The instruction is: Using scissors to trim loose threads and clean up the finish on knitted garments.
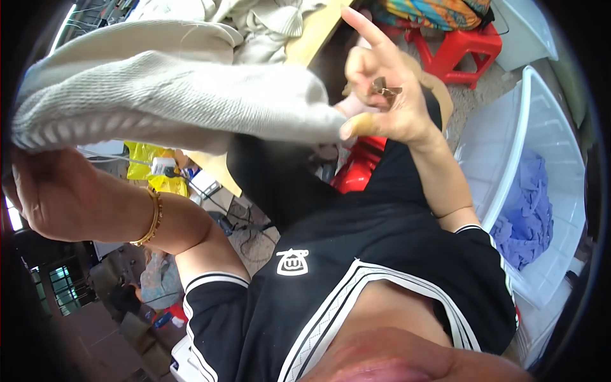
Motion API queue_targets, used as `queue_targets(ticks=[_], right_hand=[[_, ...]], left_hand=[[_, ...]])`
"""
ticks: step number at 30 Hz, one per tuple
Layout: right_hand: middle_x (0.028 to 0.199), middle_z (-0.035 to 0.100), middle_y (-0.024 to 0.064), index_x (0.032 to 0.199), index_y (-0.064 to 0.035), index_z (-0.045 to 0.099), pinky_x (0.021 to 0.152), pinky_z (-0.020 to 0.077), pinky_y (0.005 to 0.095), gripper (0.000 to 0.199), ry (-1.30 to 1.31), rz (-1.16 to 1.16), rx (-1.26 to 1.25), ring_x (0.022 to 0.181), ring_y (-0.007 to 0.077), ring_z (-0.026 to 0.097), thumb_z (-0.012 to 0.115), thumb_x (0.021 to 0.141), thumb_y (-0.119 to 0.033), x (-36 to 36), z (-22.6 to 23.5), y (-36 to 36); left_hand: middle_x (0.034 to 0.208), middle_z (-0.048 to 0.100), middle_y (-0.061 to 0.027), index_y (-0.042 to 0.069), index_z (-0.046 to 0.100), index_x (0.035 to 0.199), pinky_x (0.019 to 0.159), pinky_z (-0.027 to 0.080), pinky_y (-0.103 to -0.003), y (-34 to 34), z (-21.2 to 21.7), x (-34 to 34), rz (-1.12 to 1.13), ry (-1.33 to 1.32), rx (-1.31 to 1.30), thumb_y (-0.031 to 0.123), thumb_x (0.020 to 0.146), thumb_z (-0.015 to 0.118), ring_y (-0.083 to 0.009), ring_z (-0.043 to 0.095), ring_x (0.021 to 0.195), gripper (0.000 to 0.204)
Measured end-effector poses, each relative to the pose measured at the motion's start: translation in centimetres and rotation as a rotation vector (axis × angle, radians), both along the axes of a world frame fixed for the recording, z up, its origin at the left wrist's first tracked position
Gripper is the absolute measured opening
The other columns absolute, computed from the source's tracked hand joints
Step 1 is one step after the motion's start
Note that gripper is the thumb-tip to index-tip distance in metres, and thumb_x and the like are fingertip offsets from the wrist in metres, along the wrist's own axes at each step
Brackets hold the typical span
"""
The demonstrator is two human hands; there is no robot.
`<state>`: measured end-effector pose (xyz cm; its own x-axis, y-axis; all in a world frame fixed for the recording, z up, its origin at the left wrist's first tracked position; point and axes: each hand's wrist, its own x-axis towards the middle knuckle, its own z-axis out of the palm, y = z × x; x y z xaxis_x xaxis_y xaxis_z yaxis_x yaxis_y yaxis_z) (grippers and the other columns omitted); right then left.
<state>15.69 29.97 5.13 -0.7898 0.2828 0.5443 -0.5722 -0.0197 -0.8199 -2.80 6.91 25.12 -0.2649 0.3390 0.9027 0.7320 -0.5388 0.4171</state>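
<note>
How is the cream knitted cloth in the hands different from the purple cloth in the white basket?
The cream knitted cloth is held up, stretched between the left hand and right hand; the purple cloth lies crumpled inside the white basket. The cream one looks thick and ribbed, the purple one thin. Both are fabric.

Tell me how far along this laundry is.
Done: a heap of pale cloth lies on the table. In hand: left hand and right hand stretch a cream knit between them. Left: purple cloth in the white tub.
</note>
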Motion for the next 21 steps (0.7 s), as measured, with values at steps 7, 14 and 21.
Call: queue_targets(ticks=[7,14,21], right_hand=[[0.088,0.054,0.0017,0.146,-0.004,0.035,0.072,0.0467,0.0277,0.097,-0.033,-0.063,0.558,0.082,0.0123,0.053,0.089,0.066,-0.016,-4.9,2.4,-2.3],[0.117,0.066,0.0133,0.128,0.0021,0.055,0.092,0.0525,0.0373,0.064,-0.105,-0.297,0.114,0.103,0.0235,0.066,0.07,0.065,0.004,-1.0,-1.0,1.2],[0.113,0.067,0.0123,0.124,0.0016,0.056,0.092,0.052,0.0365,0.051,0.107,-0.177,-0.595,0.103,0.0221,0.065,0.069,0.075,-0.001,3.4,3.6,0.9]], left_hand=[[0.119,0.064,-0.0175,-0.009,0.061,0.121,0.095,0.052,-0.032,6.9,-3.1,7.7,0.001,-0.191,-0.293,0.002,0.088,0.06,-0.0241,0.065,0.105,0.035],[0.112,0.069,-0.0086,-0.003,0.061,0.126,0.092,0.049,-0.026,9.7,-5.7,-0.9,-0.562,-0.417,-0.374,0.01,0.095,0.064,-0.0132,0.064,0.103,0.034],[0.158,0.027,-0.0177,0.006,0.023,0.155,0.121,0.018,-0.045,9.7,-13.2,-0.9,-0.366,0.269,-0.805,0.049,0.059,0.089,-0.0306,0.023,0.147,0.124]])
